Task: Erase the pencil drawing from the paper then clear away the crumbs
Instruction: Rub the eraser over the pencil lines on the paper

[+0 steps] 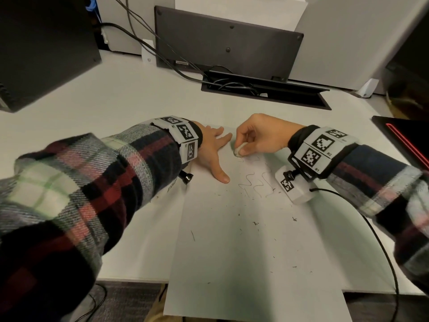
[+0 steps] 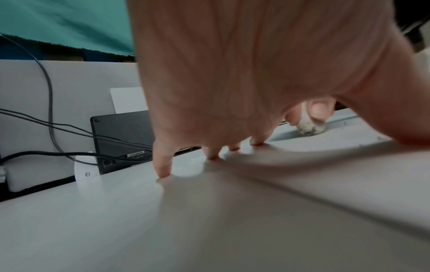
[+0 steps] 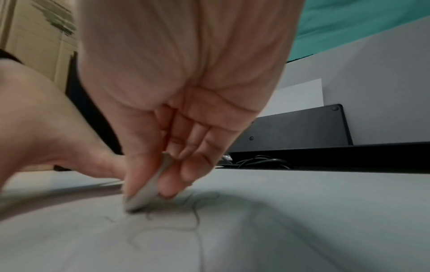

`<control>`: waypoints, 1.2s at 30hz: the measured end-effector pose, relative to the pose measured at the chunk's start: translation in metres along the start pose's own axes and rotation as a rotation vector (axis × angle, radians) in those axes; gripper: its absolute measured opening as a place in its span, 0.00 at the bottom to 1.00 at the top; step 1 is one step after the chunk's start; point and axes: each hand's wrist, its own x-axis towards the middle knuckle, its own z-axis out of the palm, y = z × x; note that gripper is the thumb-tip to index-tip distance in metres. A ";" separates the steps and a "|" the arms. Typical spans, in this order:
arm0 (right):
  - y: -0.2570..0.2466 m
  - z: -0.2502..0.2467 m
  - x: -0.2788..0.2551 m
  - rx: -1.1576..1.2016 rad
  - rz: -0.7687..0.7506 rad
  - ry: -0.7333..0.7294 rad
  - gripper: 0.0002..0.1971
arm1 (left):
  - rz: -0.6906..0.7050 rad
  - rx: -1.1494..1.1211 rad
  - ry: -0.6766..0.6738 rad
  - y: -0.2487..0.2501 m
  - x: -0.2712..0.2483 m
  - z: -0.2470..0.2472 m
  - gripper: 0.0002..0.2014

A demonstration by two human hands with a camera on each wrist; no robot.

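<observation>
A white sheet of paper (image 1: 243, 252) lies on the desk, its near end hanging over the front edge. A faint wavy pencil drawing (image 1: 256, 182) marks its upper part, also visible as thin lines in the right wrist view (image 3: 193, 217). Dark eraser crumbs (image 1: 255, 223) are scattered over the sheet. My right hand (image 1: 257, 138) pinches a worn, dirty white eraser (image 1: 237, 151) (image 2: 310, 126) (image 3: 142, 198) and presses it on the paper above the drawing. My left hand (image 1: 212, 154) lies flat with spread fingers (image 2: 163, 165), holding down the paper's top left corner.
A black cable tray (image 1: 267, 89) with cables is sunk into the desk behind the paper. A dark flat panel (image 1: 227, 40) leans on the back wall. A black box (image 1: 44, 47) stands at far left, a dark red-edged object (image 1: 404, 135) at right.
</observation>
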 end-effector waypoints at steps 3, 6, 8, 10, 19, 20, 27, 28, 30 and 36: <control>-0.002 0.004 -0.011 0.087 0.007 -0.132 0.03 | -0.001 -0.006 -0.009 -0.001 0.001 0.000 0.59; 0.006 -0.002 -0.007 -0.005 0.012 -0.041 0.03 | 0.003 0.005 -0.009 0.000 0.001 0.000 0.59; 0.011 -0.005 -0.003 -0.065 0.024 0.033 0.03 | 0.002 -0.003 -0.004 0.000 0.002 0.000 0.59; 0.014 -0.005 -0.003 -0.029 0.042 0.035 0.03 | 0.006 -0.021 -0.002 -0.002 0.002 0.000 0.59; 0.012 -0.003 0.004 0.020 0.038 0.054 0.03 | -0.036 -0.025 0.071 0.007 0.016 -0.003 0.55; 0.011 -0.003 0.004 0.029 0.036 0.041 0.03 | -0.036 -0.030 0.071 0.007 0.016 -0.002 0.55; 0.009 -0.004 -0.008 0.082 -0.013 -0.098 0.07 | -0.015 -0.042 0.019 0.009 0.016 0.000 0.55; 0.010 -0.004 -0.003 0.010 -0.012 -0.042 0.06 | -0.012 -0.039 0.019 0.009 0.015 0.000 0.55; 0.008 -0.005 0.004 -0.080 -0.011 0.052 0.02 | -0.009 -0.037 0.020 0.010 0.015 -0.001 0.55; 0.005 -0.003 -0.009 0.113 0.010 -0.134 0.03 | -0.023 -0.040 0.017 0.009 0.018 -0.001 0.55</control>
